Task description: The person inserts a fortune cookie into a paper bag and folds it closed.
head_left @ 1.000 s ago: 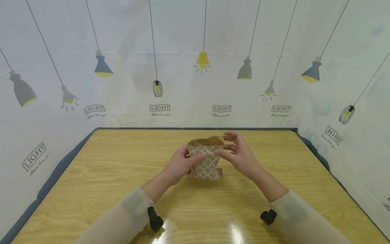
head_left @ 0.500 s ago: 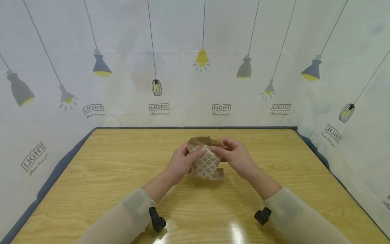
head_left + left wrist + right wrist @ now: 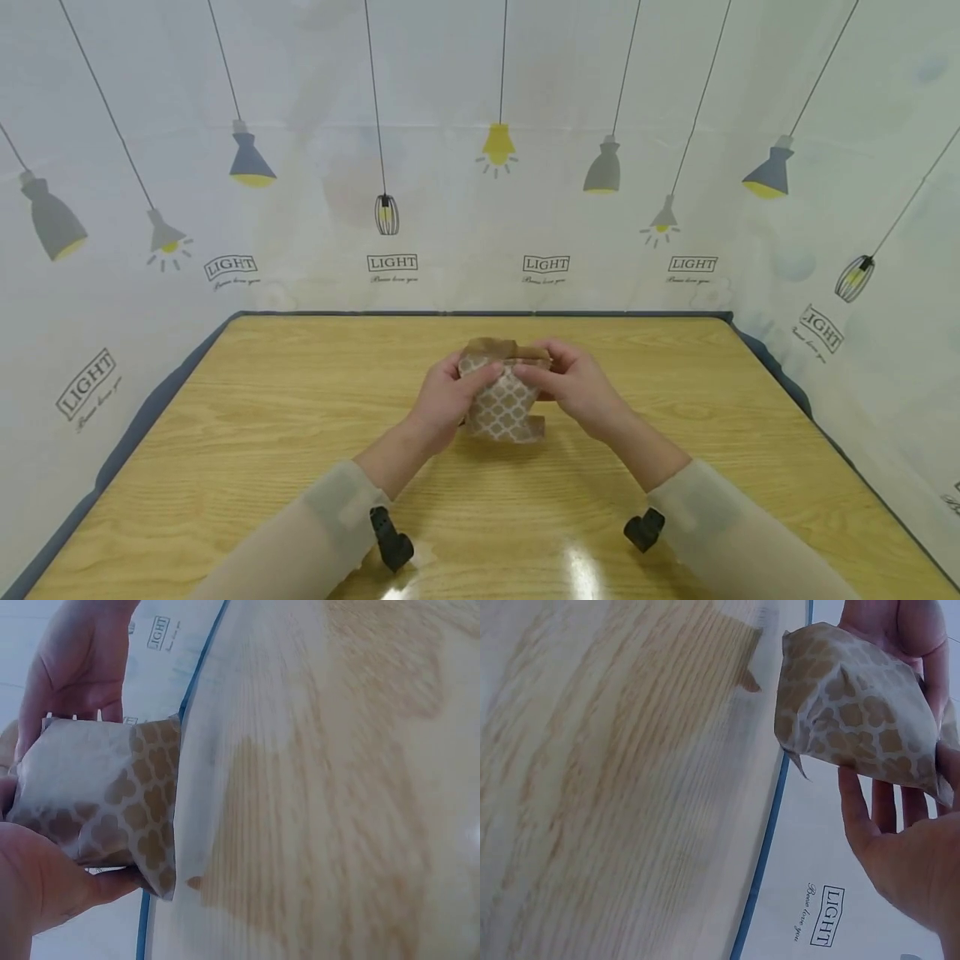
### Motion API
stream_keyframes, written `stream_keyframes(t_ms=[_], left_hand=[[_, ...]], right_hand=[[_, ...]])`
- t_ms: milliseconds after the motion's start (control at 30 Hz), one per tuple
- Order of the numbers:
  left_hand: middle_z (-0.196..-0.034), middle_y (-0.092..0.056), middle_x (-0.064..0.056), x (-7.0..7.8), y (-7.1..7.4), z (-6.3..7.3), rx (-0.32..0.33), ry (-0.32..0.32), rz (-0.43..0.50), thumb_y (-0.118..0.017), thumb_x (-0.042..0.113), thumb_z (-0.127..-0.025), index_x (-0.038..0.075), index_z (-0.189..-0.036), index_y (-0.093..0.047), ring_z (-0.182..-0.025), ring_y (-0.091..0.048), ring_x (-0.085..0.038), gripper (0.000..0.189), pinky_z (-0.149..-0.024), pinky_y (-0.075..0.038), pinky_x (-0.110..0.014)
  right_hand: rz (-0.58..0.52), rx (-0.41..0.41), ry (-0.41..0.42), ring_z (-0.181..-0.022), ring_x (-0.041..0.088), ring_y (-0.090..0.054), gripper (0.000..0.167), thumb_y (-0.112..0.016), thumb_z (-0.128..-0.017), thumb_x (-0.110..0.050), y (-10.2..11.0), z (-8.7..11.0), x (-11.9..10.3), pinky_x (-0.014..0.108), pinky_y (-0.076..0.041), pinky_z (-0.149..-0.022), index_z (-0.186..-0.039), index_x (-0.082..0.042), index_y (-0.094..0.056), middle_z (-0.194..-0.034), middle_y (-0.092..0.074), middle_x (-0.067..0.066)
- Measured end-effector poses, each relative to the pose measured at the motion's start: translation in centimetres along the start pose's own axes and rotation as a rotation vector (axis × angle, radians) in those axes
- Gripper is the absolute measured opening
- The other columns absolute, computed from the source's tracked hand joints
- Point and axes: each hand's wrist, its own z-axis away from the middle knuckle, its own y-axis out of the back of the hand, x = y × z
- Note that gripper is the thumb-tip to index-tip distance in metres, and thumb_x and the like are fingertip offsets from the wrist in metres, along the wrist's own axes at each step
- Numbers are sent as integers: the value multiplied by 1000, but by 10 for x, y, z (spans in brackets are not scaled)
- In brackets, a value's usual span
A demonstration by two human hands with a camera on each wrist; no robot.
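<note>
Between both hands, above the middle of the table, is a small brown paper bag [image 3: 501, 410] with a white lattice pattern. My left hand [image 3: 441, 402] grips its left side, thumb across the front near the top. My right hand [image 3: 587, 392] pinches the upper right edge, its thumb close to the left one. Plain brown paper shows along the top, folded over on the right. A small brown flap sticks out at the lower right. In the right wrist view, the patterned bag [image 3: 866, 712] looks creased and bulged, with the right fingers along one side.
The wood-grain table [image 3: 300, 383] has a dark blue border [image 3: 375, 314] along its back. Behind and beside it hangs a pale wall covering [image 3: 450, 225] printed with lamps. Each forearm carries a small black device [image 3: 392, 540] at the sleeve.
My right hand has moved left from the bag's edge, and its spread fingers have closed on the top. The right part of the brown rim has folded down. The left hand holds nearly still.
</note>
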Motion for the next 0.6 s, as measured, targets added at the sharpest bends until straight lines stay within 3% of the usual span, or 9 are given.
stream_keyframes(t_ms=[233, 433, 600], left_hand=[[-115, -72, 1, -1, 8, -2, -33, 2, -24, -68, 22, -110, 9, -144, -68, -102, -70, -13, 36, -87, -63, -32], [-106, -72, 4, -2, 14, -4, 1, -20, -43, -71, 16, -107, 5, -138, -72, -98, -67, -12, 33, -86, -60, -30], [-101, -72, 6, -3, 16, -4, -3, -23, -50, -71, 14, -107, 3, -137, -73, -94, -67, -11, 32, -82, -59, -29]], right_hand=[[9, 28, -37, -100, 18, -71, 28, -71, -108, -19, 3, -2, 3, 45, -65, -97, -132, -5, -71, -116, -74, 3], [12, 6, -23, -95, 16, -67, 28, -71, -108, -21, 7, -1, 5, 40, -65, -94, -128, -2, -72, -100, -71, -2], [51, 4, -9, -97, 15, -73, 28, -70, -109, -25, 11, -1, 7, 35, -64, -96, -129, -5, -75, -101, -77, -4]])
